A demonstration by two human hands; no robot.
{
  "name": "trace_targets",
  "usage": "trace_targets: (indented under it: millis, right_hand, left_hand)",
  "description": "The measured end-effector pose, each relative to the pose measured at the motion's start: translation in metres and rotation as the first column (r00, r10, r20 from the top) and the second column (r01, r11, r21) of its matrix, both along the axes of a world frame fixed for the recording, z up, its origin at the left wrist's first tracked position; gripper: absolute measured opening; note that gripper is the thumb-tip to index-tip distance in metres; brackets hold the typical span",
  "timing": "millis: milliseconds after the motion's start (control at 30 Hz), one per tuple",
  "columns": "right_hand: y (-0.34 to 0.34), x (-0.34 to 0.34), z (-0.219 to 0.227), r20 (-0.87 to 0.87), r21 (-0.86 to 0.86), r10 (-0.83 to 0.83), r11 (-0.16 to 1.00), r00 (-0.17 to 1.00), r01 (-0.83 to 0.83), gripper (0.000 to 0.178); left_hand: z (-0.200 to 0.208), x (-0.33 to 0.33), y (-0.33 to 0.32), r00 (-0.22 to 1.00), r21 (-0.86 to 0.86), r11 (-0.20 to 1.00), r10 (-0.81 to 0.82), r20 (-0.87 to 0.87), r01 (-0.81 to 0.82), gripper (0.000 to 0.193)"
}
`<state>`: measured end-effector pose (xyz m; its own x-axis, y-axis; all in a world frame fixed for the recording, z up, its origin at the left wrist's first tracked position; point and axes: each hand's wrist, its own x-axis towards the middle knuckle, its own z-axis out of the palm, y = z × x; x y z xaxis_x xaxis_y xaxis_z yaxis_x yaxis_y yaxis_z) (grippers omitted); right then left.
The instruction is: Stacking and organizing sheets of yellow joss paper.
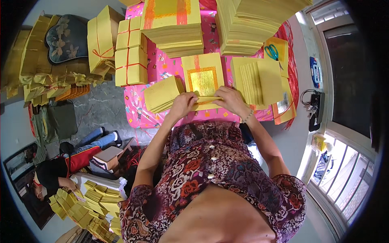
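Note:
A yellow paper sheet (202,81) with a shiny gold square in an orange border lies on the pink table cover in front of me. Its near edge is folded up into a narrow flap. My left hand (184,104) pinches the left end of that flap. At the flap's other end my right hand (231,100), with a bracelet on the wrist, has its fingers closed on the paper. Left of the sheet is a small pile of folded yellow papers (163,95). To its right lie more overlapping folded yellow papers (253,83), close to my right hand.
Tall stacks of yellow paper (174,38) (251,28) stand at the back of the pink-covered table (139,117). Red-tied yellow bundles (130,67) stand at left. Teal scissors (271,52) and red strings (292,81) lie at right. Another person (54,172) sits at lower left.

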<state>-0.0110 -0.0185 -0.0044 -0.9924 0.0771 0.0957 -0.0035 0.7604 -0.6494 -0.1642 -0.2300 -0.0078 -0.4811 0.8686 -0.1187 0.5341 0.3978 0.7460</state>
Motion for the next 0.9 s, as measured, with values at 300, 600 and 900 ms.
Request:
trace_targets:
  millis: [300,600,900]
  right_hand:
    - [-0.001,-0.008,0.010,0.026,-0.004,-0.001,1.000,1.000,0.001,0.017]
    - [0.028,-0.067,0.031,-0.033,0.009,-0.172,0.985,0.985,0.173,0.020]
    - [0.056,-0.125,0.004,0.031,0.101,-0.259,0.962,0.965,0.255,0.025]
  left_hand:
    - [0.007,0.002,-0.001,0.998,0.040,0.998,0.047,-0.036,-0.045,0.018]
    - [0.035,0.024,0.018,0.883,0.299,0.954,0.148,-0.445,-0.010,0.055]
    - [0.005,0.009,0.058,0.885,0.045,0.997,-0.033,-0.464,0.061,0.075]
